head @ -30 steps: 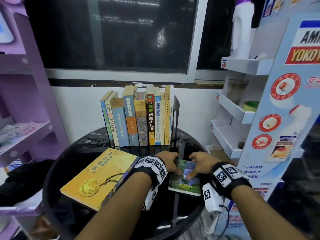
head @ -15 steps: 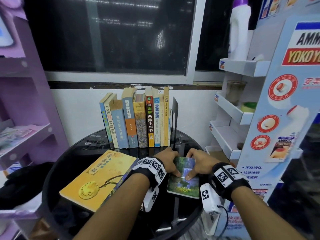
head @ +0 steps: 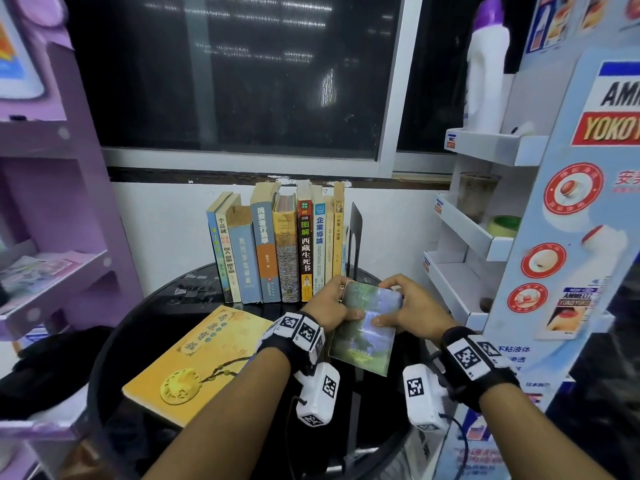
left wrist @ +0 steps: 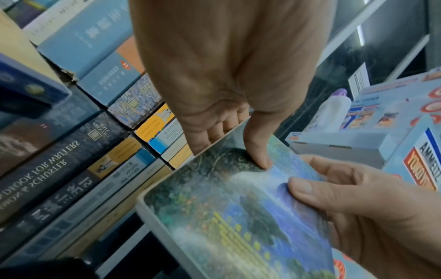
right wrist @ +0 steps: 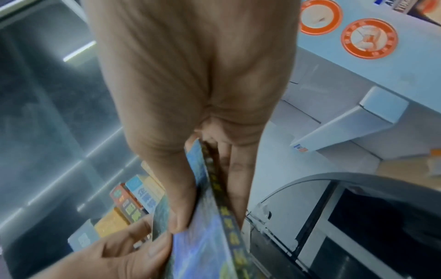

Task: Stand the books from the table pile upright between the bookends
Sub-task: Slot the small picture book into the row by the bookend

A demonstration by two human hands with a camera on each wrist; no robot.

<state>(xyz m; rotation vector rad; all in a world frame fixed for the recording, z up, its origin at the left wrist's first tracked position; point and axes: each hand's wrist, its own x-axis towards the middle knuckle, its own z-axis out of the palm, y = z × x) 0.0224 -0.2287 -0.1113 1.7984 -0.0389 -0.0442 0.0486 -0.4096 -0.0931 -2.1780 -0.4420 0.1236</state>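
Note:
Both hands hold a small book with a green and blue landscape cover (head: pixel 363 336), its far end tilted up off the round black table (head: pixel 162 306). My left hand (head: pixel 341 301) grips its left edge, thumb on the cover (left wrist: pixel 259 158) and fingers behind. My right hand (head: pixel 388 308) pinches the right edge, its thumb (right wrist: pixel 179 217) on the cover. Just beyond stands a row of upright books (head: pixel 277 244) with a black bookend (head: pixel 355 233) at its right end. A large yellow book (head: pixel 194 358) lies flat to the left.
A purple shelf unit (head: pixel 52 265) stands left of the table. A white and blue display rack (head: pixel 485 237) with a tall white bottle (head: pixel 486 71) crowds the right side. Behind the row are a white wall and a dark window.
The small book lay flat under both hands a second ago. Now both hands have raised its far end and carried it slightly towards the row.

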